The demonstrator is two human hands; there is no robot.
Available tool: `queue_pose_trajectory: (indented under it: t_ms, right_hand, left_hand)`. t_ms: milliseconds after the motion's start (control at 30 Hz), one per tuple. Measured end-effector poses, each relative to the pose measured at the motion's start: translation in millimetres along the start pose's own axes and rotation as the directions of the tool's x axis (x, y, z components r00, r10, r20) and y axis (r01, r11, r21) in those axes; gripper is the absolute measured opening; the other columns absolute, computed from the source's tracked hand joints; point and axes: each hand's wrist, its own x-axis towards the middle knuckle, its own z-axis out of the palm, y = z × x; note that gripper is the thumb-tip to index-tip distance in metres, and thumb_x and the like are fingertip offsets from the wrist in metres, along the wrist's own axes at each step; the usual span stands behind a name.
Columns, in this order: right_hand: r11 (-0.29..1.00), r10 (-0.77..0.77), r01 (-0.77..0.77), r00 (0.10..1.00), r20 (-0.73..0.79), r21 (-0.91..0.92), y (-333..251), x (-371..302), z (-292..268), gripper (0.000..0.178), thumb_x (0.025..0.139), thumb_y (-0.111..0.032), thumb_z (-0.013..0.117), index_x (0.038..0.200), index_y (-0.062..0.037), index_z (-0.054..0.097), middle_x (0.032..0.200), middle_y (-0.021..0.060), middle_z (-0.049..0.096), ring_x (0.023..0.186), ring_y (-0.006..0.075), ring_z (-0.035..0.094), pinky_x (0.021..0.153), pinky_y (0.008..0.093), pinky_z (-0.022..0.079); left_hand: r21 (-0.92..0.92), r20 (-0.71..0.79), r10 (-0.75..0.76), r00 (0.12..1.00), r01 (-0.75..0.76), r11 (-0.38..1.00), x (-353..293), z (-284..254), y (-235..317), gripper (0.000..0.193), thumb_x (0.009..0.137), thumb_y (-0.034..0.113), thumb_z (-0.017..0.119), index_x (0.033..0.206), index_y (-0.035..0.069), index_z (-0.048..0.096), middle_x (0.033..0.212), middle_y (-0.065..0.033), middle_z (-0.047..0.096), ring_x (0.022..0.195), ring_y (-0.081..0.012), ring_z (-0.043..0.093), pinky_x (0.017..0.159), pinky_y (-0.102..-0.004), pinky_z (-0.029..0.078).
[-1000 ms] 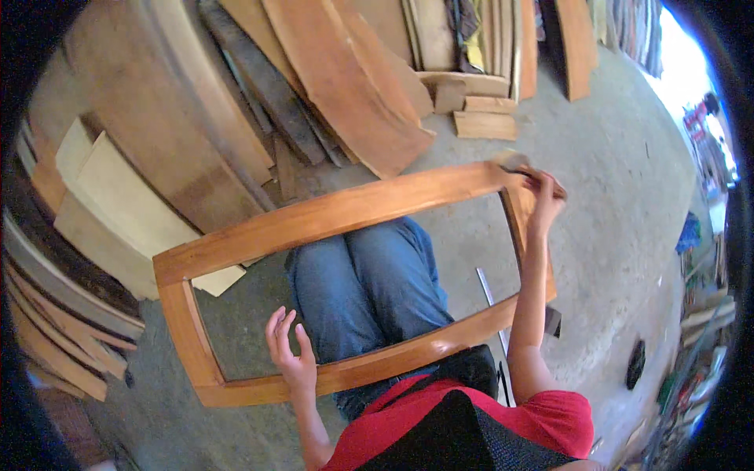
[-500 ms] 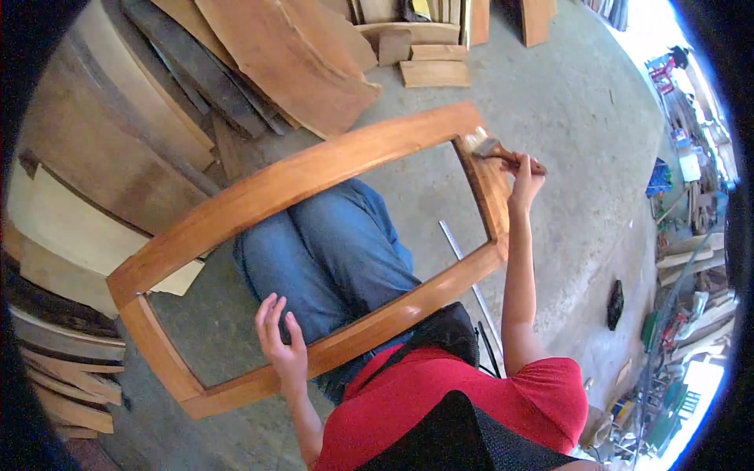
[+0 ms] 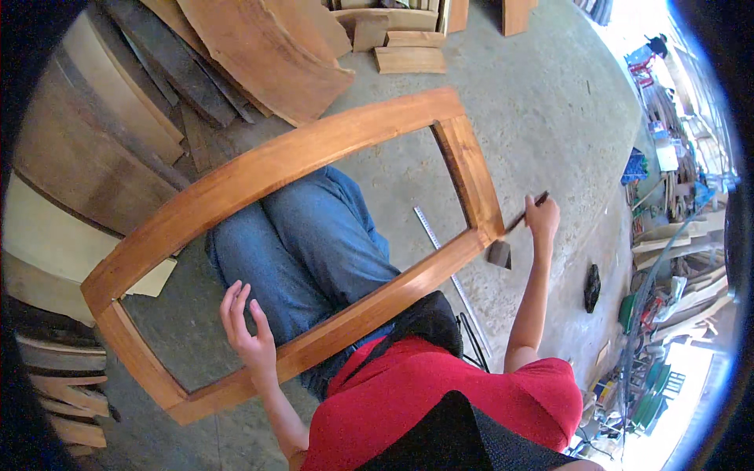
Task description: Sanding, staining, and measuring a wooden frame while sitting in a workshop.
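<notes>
- The floor is seen as grey and stained, spread beneath everything.
- Boards, brown to pale, are stacked and leaned at upper left, with ends fanned at lower left.
- The frame, reddish-brown wood with one large rectangular opening, is laid across the lap at a slant, its right end set farther from the body.
- The shirt, red, is seen at bottom centre, near rail just ahead of it.
- The jeans, blue, are seen through the opening and crossed by both long rails.
- The ruler is laid on the floor, partly covered by the near rail.
- The left hand is held over the near rail's left part, fingers and thumb apart, nothing gripped; contact with the wood cannot be told.
- The right hand is clamped on the brush handle, just off the frame's right end.
- The brush is pointed down toward the near right corner; its tip is too blurred for contact to be told.
- A black item is left on the floor at right.
- A dark block is seen just beside that corner.
</notes>
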Motion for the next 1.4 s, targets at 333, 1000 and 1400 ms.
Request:
queue_pose_trajectory:
  t_ms: [333,1000,1400]
  right_hand:
    - [0.068,-0.255,0.105,0.963,-0.085,0.992,-160,98,9,0.02,0.086,-0.01,0.058,0.093,0.0079,0.062,0.085,0.0166,0.067,0.072,0.0235,0.067,0.071,0.0317,0.056]
    - [0.37,0.231,-0.315,0.942,0.242,0.874,98,-32,38,0.029,0.086,-0.019,0.051,0.073,0.0058,0.06,0.063,0.0134,0.062,0.047,0.0218,0.059,0.044,0.0291,0.045]
    - [0.033,-0.268,0.121,0.957,-0.108,0.992,-160,46,-3,0.024,0.09,-0.016,0.055,0.094,0.0075,0.059,0.086,0.0171,0.066,0.08,0.0237,0.067,0.078,0.0328,0.053]
  left_hand:
    - [0.001,0.021,0.021,1.0,-0.021,1.0,-11,-1,12,0.022,0.087,0.002,0.052,0.108,0.001,0.06,0.113,-0.0131,0.057,0.105,-0.0295,0.055,0.091,-0.039,0.042]
    - [-0.093,0.077,-0.058,0.995,0.065,0.994,-17,5,-14,0.02,0.09,0.003,0.049,0.108,0.001,0.059,0.111,-0.0126,0.059,0.104,-0.0279,0.056,0.09,-0.0372,0.043]
    - [-0.08,0.014,-0.075,0.997,0.076,0.994,-27,4,-11,0.019,0.091,0.005,0.049,0.106,0.001,0.06,0.108,-0.0114,0.06,0.102,-0.0268,0.056,0.089,-0.036,0.043]
